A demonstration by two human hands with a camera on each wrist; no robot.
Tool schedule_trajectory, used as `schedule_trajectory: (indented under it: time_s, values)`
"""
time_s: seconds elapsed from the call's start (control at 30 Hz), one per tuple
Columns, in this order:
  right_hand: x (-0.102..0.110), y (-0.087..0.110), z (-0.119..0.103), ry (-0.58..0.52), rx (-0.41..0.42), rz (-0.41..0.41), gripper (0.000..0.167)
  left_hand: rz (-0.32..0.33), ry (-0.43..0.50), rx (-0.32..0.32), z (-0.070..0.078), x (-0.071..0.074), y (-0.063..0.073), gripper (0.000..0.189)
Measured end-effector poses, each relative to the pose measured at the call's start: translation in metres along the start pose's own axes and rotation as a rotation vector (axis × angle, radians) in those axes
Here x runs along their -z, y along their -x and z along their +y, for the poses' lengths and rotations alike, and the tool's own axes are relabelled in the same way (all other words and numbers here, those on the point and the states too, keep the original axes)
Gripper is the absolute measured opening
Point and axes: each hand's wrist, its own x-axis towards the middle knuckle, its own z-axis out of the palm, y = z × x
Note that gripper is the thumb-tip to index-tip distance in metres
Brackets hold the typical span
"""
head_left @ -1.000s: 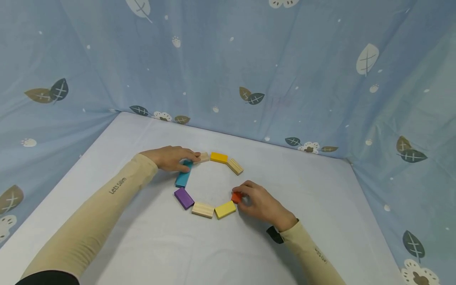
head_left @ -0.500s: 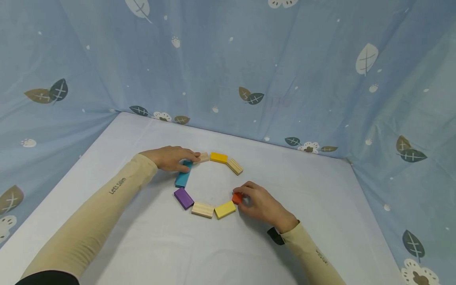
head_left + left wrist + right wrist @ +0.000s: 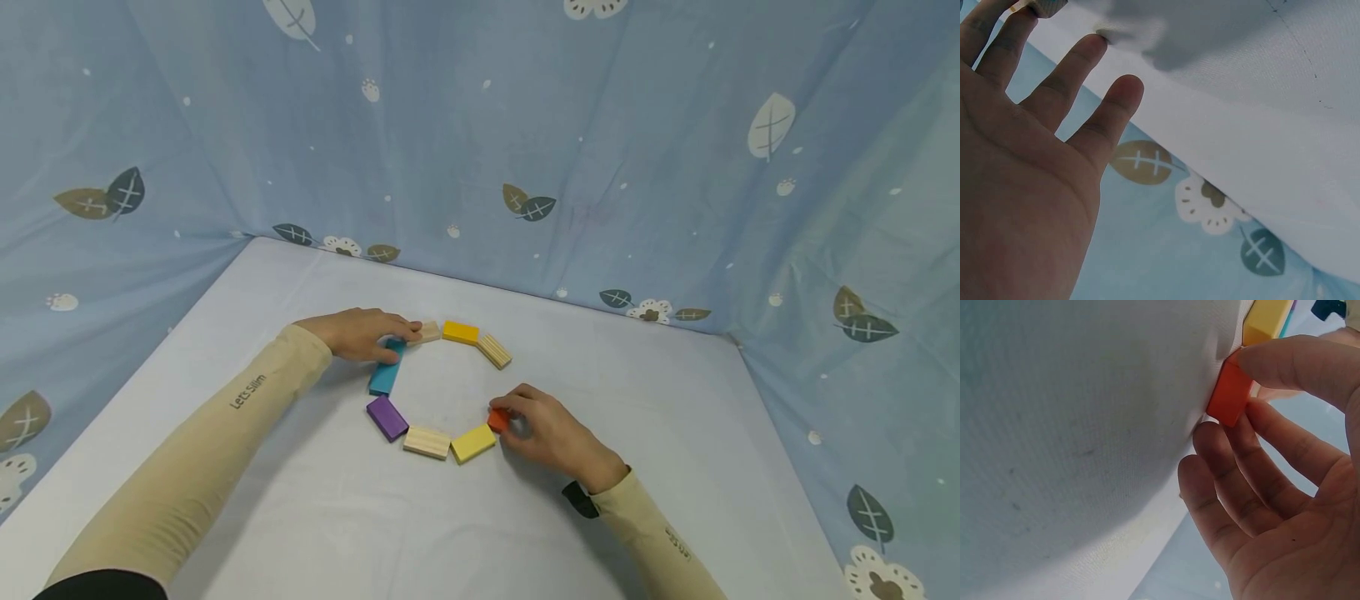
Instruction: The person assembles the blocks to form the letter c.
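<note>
In the head view my right hand [image 3: 547, 433] pinches an orange-red block [image 3: 1229, 394] between thumb and fingers, at one end of the yellow block [image 3: 473, 444]. My left hand [image 3: 363, 333] lies over the far left of a ring of blocks. Its thumb rests on the blue block [image 3: 382, 379], and its fingertips touch a plain wooden block [image 3: 431, 332], partly hidden under them. Seen from the left wrist, the fingers [image 3: 1079, 59] are spread and fairly straight, with the corner of a wooden block [image 3: 1050, 6] at the top edge.
A purple block [image 3: 387, 417] and a wooden block [image 3: 427, 442] form the near left of the ring. At the far side are an orange-yellow block [image 3: 461, 332] and a striped wooden block [image 3: 495, 351]. Blue leaf-patterned cloth [image 3: 450, 142] hangs around the white table [image 3: 315, 517].
</note>
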Motion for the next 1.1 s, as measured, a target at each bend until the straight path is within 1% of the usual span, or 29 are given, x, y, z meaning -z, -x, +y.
schedule_trajectory:
  time_s: [0.43, 0.6, 0.67, 0.83, 0.97, 1.03, 1.1]
  values:
    - [-0.002, 0.000, 0.000, -0.013, -0.028, -0.012, 0.042, 0.004, 0.006, 0.001, -0.003, -0.001, -0.001, 0.052]
    - [-0.002, 0.000, 0.002, -0.024, -0.021, 0.004, 0.044, 0.006, 0.006, -0.011, -0.003, 0.000, -0.003, 0.052]
    - [-0.001, 0.001, 0.004, -0.027, -0.031, 0.017, 0.044, 0.011, -0.003, -0.019, -0.002, 0.001, -0.004, 0.051]
    - [0.006, 0.004, 0.011, -0.039, -0.098, 0.078, 0.045, 0.034, -0.061, -0.023, 0.003, 0.001, -0.006, 0.050]
    - [0.011, 0.008, 0.019, -0.039, -0.131, 0.164, 0.048, 0.062, -0.096, -0.016, 0.007, -0.001, -0.006, 0.052]
    - [0.014, 0.010, 0.022, -0.022, -0.148, 0.201, 0.051, 0.088, -0.102, -0.018, 0.006, -0.003, -0.005, 0.054]
    - [0.016, 0.011, 0.024, -0.006, -0.180, 0.228, 0.054, 0.137, -0.117, -0.028, 0.005, -0.004, -0.002, 0.056]
